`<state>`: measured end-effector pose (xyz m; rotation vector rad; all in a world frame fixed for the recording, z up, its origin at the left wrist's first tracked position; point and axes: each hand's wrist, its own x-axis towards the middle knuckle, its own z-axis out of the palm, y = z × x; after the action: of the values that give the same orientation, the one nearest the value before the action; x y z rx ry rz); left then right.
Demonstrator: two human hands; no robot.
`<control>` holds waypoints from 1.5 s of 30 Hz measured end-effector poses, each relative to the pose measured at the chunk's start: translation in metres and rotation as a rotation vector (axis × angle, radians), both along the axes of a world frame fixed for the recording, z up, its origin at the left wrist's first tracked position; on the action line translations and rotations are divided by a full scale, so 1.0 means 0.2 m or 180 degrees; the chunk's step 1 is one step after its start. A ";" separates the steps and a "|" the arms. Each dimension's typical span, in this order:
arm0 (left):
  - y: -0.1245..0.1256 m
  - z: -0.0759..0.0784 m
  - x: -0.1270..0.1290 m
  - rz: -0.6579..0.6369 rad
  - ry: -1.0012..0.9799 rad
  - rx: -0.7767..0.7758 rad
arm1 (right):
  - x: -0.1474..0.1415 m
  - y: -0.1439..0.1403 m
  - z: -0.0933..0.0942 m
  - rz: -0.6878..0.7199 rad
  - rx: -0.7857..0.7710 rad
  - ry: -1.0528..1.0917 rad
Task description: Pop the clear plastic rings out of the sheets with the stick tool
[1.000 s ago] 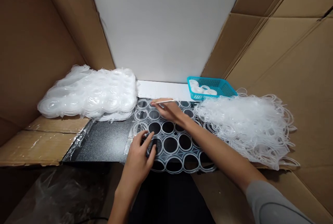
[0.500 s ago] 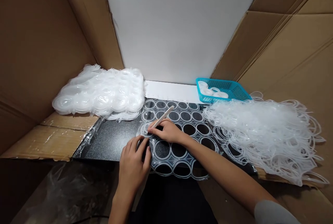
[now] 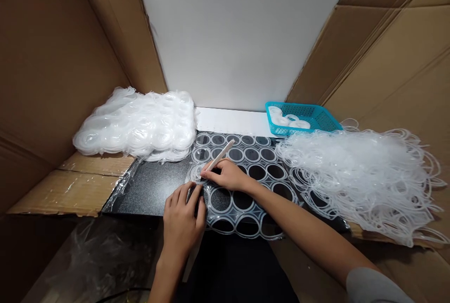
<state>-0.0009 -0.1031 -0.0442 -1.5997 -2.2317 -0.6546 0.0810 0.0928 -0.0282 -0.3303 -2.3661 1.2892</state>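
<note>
A clear plastic sheet of joined rings (image 3: 262, 164) lies flat on a black speckled board (image 3: 154, 188). My right hand (image 3: 227, 175) grips a thin pale stick (image 3: 221, 154) like a pen, its tip pressed on a ring at the sheet's near left corner. My left hand (image 3: 183, 218) lies flat on the sheet's near left edge, fingers pressing down beside the stick's tip. Several rings nearest me are hollow; those farther back still hold clear discs.
A heap of clear discs (image 3: 140, 124) lies at the left, a tangle of loose clear rings (image 3: 365, 171) at the right. A teal basket (image 3: 302, 117) with white pieces stands behind it. Cardboard walls (image 3: 52, 59) close in both sides; a white panel (image 3: 239, 35) stands at the back.
My right hand drew back from the sheet's far rows to its near left corner and tilted the stick upright. My left hand shifted slightly left. The view swung a little.
</note>
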 end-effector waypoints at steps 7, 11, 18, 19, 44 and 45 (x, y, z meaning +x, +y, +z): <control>0.00 0.01 0.00 0.0015 -0.0058 -0.0056 | 0.01 0.01 -0.01 0.0235 0.0676 0.0157; 0.00 0.02 0.01 0.0058 -0.0044 -0.0216 | 0.03 0.01 -0.03 0.0654 0.1791 0.0572; 0.00 0.03 0.00 0.0072 -0.0004 -0.0353 | -0.02 0.03 -0.07 0.0460 0.2775 0.0363; 0.00 0.03 0.00 0.0064 -0.0011 -0.0359 | -0.03 0.04 -0.06 0.0416 0.2725 0.0319; -0.03 -0.03 -0.02 -0.0029 -0.0073 -0.0109 | -0.18 0.19 0.03 0.0503 0.1806 0.0040; -0.03 -0.03 -0.01 -0.0030 -0.0057 -0.0104 | -0.17 0.18 0.00 0.0538 0.1555 0.0042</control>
<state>-0.0038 -0.1084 -0.0494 -1.6272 -2.2601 -0.6406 0.0473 0.1284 -0.0273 0.0290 -2.6388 0.7305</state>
